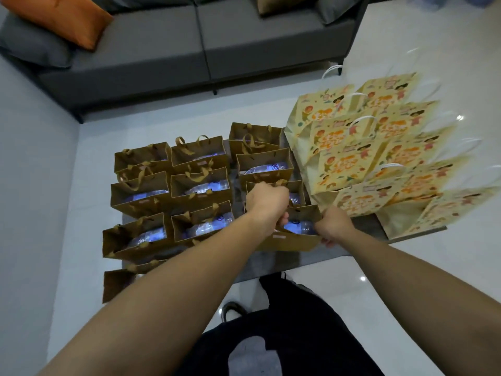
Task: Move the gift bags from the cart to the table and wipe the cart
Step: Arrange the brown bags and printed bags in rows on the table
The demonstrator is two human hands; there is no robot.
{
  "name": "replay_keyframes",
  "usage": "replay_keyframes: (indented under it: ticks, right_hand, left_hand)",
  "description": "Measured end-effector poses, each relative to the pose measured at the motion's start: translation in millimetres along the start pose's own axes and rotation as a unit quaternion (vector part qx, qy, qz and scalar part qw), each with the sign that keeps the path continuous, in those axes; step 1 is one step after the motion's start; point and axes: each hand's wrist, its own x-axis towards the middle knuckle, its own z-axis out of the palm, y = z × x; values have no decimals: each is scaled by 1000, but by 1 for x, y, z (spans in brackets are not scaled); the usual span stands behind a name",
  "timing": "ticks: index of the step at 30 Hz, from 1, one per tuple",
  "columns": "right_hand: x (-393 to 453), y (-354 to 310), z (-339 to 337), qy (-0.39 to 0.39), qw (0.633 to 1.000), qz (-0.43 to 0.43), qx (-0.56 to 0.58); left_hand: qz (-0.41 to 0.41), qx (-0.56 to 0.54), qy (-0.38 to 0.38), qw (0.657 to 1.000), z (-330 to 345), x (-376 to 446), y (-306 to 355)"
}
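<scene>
Your left hand [267, 202]: fingers curled on the brown gift bag [294, 234] handles.
Your right hand [334, 226]: pinching that bag's right edge, beside the yellow printed bags [379, 156].

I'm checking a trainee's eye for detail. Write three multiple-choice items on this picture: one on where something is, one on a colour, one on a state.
1. Where do the yellow cartoon-print bags stand relative to the brown bags?
A. To their right
B. To their left
C. Stacked on top of them

2. What colour is the cushion at the sofa's left end?
A. Green
B. Orange
C. White

3. What is the right hand doing?
A. Hanging open, away from the bags
B. Wiping the table with a cloth
C. Gripping the edge of the nearest brown bag

Answers:
1 A: the printed bags fill the right side of the table, the brown ones the left and middle.
2 B: the cushion is plainly orange against the grey sofa.
3 C: its fingers curl round that bag's right edge, while the left hand grips its other side.
</scene>
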Motion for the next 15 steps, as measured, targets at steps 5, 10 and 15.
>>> replay_keyframes:
  ticks: [5,10,15]
  right_hand:
    - [24,24,26,31,999,31,13]
    - [21,33,42,32,999,7,2]
    - [2,24,71,20,998,-41,-40]
  left_hand:
    - [-55,-19,-43,997,26,22,-28]
    - [-142,-110,-89,980,40,40,-67]
    - [-143,-143,-79,976,30,50,-96]
